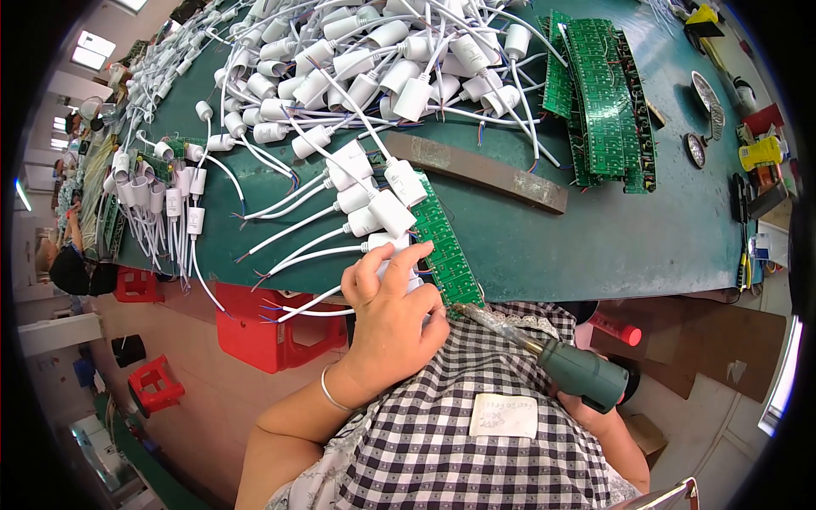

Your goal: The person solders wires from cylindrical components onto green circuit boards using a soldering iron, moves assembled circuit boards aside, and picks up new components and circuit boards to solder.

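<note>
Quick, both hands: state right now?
Left hand: fingers bent at the white sockets; whether it grips one cannot be told.
Right hand: closed, holding the dark green tool, partly hidden behind it.

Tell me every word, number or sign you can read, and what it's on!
I can't quote any:
Pale rectangular patch on the black-and-white checked cloth garment: faint marks, too unclear to read.
White cylindrical plastic sockets: tiny grey print, too small.
Long green circuit board by the left hand: tiny pale marks, too small.
Yellow container at the right: dark print, too blurred.
</note>
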Available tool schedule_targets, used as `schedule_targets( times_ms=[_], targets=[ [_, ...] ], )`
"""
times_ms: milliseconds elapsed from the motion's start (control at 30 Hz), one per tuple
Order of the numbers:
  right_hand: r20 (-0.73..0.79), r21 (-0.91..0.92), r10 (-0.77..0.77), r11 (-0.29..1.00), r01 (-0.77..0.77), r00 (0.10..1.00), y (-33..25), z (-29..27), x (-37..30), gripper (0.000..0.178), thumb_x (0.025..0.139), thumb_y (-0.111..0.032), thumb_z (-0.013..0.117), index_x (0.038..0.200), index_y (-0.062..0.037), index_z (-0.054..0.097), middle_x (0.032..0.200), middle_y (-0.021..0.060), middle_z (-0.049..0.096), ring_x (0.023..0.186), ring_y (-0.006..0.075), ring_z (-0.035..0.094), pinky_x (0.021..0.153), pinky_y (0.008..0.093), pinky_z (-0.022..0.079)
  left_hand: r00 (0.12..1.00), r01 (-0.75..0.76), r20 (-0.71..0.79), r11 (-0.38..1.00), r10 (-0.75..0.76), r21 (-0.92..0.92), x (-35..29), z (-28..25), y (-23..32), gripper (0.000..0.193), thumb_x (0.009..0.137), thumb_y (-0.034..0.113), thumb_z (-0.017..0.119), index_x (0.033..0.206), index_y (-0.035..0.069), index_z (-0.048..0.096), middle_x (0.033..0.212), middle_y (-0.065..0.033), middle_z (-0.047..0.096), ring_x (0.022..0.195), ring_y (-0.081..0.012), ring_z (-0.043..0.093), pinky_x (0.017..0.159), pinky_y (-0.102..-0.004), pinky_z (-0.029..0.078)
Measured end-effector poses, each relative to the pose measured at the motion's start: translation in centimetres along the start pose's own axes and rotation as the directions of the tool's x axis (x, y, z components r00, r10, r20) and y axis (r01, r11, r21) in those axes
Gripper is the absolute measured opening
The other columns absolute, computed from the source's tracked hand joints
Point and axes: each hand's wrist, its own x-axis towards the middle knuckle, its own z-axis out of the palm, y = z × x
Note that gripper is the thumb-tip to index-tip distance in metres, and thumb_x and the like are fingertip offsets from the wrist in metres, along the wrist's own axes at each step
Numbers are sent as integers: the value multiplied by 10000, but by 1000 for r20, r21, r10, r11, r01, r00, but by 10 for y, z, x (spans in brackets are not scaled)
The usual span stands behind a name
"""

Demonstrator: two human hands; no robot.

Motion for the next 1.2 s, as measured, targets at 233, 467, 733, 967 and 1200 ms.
schedule_targets(
  times_ms=[233,467,733,967,1200],
  targets=[
    [-11,17,102,995,-102,995,-6,-2,1,247,719,-95,660,961,-47,673,953,106,684,854,281,652,803,366,497,1000,-11,20,1000,11,17,2,-3,0,75,632,136,656,641,109,587,1302,-70,478,1198,-347,312,950,-502,208],
    [-85,92,219,973,-211,972,0,6,-8,215,759,-98,638,962,-38,671,957,112,676,890,295,638,812,377,494,999,-8,44,1000,7,12,4,-5,1,66,633,137,652,628,98,600,1302,-66,476,1195,-346,309,957,-502,205],
    [-34,-55,157,986,-159,987,-17,0,8,244,755,-104,645,991,-52,680,967,114,682,900,296,642,818,377,492,999,-21,38,1000,21,18,5,-4,0,69,624,136,658,617,98,601,1290,-59,484,1188,-348,310,955,-500,211],
    [-35,-31,153,988,-154,988,-15,1,6,252,744,-115,659,986,-51,679,964,117,682,881,298,649,806,374,497,999,-17,49,999,16,28,7,-6,1,68,621,136,659,607,99,603,1283,-55,488,1184,-348,309,954,-505,213],
    [-25,-31,79,996,-80,997,-10,-1,2,243,729,-100,651,963,-38,673,934,122,674,802,303,636,736,365,507,999,-17,50,1000,16,22,7,-5,1,67,619,136,658,604,100,603,1284,-52,484,1186,-347,306,958,-504,212]
  ],
)
